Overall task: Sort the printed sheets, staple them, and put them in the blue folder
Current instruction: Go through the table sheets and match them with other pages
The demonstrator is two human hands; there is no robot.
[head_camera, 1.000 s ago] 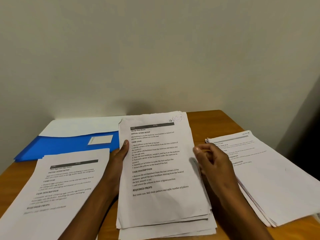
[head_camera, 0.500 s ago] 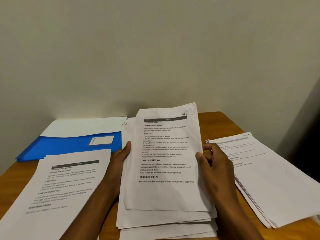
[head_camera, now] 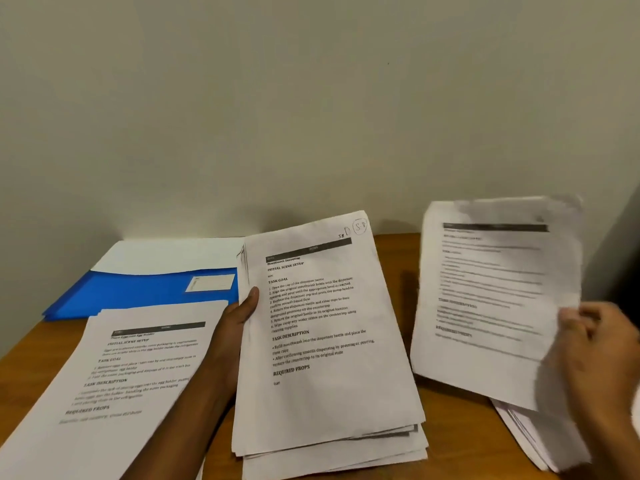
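Observation:
A thick stack of printed sheets [head_camera: 329,393] lies in the middle of the wooden table [head_camera: 391,244]. My left hand [head_camera: 239,317] holds its left edge, thumb on the top page. My right hand [head_camera: 599,344] pinches a single printed sheet [head_camera: 491,299] by its right edge and holds it tilted up, blurred, over the pile of sheets at the right [head_camera: 533,441]. Another pile of sheets [head_camera: 114,386] lies at the left. The blue folder [head_camera: 138,289] lies open at the back left, with white paper in it.
A plain wall rises directly behind the table. A dark surface shows at the far right edge. Bare wood shows between the middle stack and the right pile.
My right hand has lifted the top sheet off the middle stack and carried it to the right, over the right pile. A different page now tops the stack. My left hand stayed put.

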